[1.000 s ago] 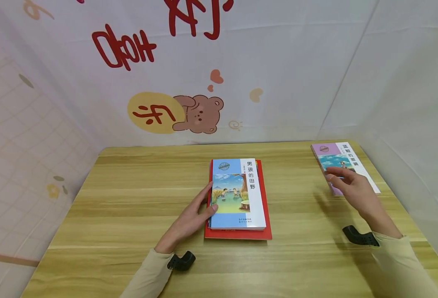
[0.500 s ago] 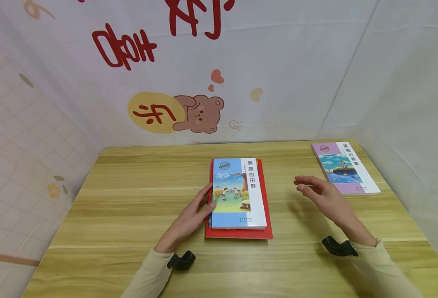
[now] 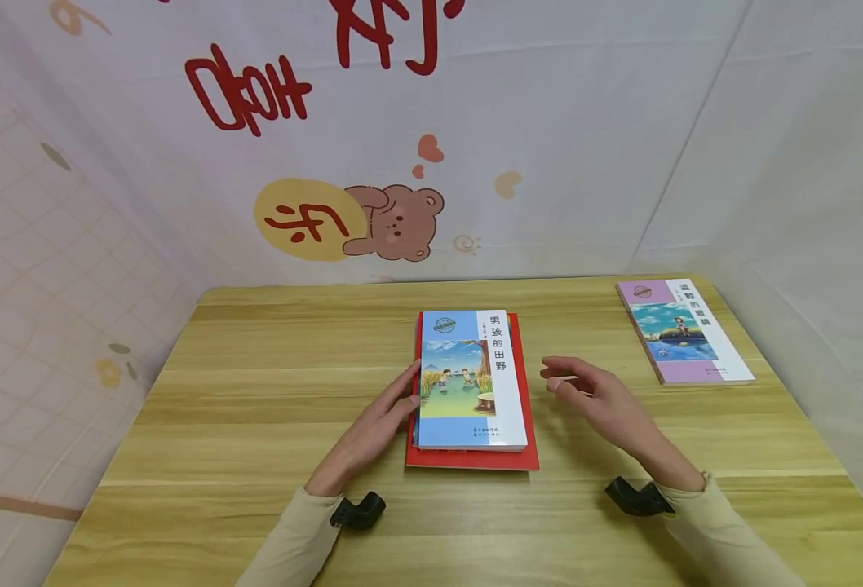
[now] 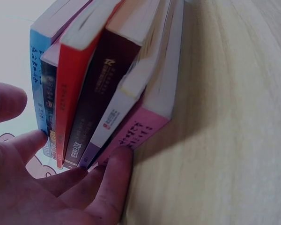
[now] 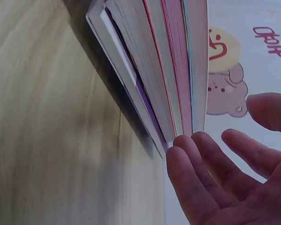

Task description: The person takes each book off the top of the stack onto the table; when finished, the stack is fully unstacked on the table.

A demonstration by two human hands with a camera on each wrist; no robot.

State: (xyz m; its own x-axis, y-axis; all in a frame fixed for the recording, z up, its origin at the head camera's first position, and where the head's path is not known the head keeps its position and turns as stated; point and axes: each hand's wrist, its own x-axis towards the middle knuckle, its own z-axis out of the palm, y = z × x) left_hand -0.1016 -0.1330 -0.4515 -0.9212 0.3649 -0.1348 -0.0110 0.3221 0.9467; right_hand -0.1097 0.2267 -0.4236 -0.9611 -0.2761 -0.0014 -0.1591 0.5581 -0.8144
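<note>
The left hand (image 3: 374, 428) lies along the left side of a stack of paperback books (image 4: 96, 86), fingers fairly straight and spread against the coloured spines, its thumb lifted off them in the wrist view; it supports that side without clasping it. The right hand (image 3: 611, 408) grasps nothing, its fingers loosely bent and thumb apart, just beside the stack's right side; whether a fingertip touches the page edges cannot be told. The stack tops out in a blue-and-white book with a painted pond scene (image 3: 455, 432), while a larger red book (image 3: 471, 459) juts past it at the near and right edges, and a pink-spined book (image 4: 133, 133) forms the bottom. Wide stretches of tabletop run left of the stack and along its near side. To its far right, well apart, a purple-and-white paperback (image 3: 684, 334) lies flat near the table's right edge. Under the stack is a yellowish wood-grain table (image 3: 277, 408); beyond it hangs a white fabric backdrop (image 3: 586, 98) bearing red lettering and a brown cartoon bear (image 3: 402, 224), with pale sheeting on either side.
</note>
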